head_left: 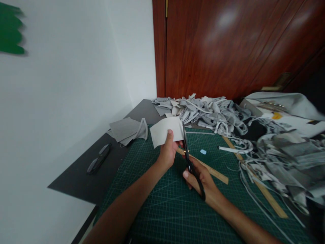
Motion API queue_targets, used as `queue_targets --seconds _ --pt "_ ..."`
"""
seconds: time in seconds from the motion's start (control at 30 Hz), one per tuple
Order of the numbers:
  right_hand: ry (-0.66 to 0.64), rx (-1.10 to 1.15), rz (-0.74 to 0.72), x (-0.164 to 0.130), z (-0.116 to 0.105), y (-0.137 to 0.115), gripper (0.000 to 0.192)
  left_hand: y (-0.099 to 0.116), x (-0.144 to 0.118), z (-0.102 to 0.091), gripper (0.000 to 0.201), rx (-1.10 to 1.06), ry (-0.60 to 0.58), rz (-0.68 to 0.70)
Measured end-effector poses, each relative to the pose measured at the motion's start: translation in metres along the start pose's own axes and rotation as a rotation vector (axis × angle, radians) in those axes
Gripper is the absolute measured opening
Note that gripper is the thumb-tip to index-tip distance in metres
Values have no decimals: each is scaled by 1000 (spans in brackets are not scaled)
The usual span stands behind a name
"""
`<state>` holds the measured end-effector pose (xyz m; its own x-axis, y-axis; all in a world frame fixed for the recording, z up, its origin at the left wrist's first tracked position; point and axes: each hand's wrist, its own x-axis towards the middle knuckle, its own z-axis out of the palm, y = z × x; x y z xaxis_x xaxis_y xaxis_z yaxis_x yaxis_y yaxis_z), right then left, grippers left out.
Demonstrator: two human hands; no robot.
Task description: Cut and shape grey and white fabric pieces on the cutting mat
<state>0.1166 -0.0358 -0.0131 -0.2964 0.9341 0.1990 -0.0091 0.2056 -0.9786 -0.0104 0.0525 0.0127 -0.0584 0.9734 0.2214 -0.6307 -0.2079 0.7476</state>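
The right hand [200, 181] grips black scissors [190, 162], blades at the edge of a grey fabric piece [166, 131] pinched by the left hand [168, 152]; cutting seems underway, and closing the blades straight needs taut cloth.

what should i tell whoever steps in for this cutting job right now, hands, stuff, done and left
Left hand pinches a pale fabric piece above the green cutting mat.
Right hand grips black scissors, blades at the piece's right edge.
Wooden ruler lies on the mat under the hands.
Done: grey squares stacked at left, heap of offcuts behind.
Left: this piece's cut is unfinished.
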Motion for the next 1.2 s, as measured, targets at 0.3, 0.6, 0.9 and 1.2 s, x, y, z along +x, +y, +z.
queue_targets --seconds 0.3,0.6,0.9,1.2 --pt "7 -34 44 -1 1 -2 60 -1 1 -3 58 -14 19 -36" --pt "-23 -46 64 -1 0 -9 67 0 3 -3 55 -24 28 -33" --pt "-19 -49 78 -1 1 -9 70 -1 4 -3 56 -42 27 -25" --pt "-37 -32 83 -1 1 -7 68 -3 5 -5 55 -60 23 -28"
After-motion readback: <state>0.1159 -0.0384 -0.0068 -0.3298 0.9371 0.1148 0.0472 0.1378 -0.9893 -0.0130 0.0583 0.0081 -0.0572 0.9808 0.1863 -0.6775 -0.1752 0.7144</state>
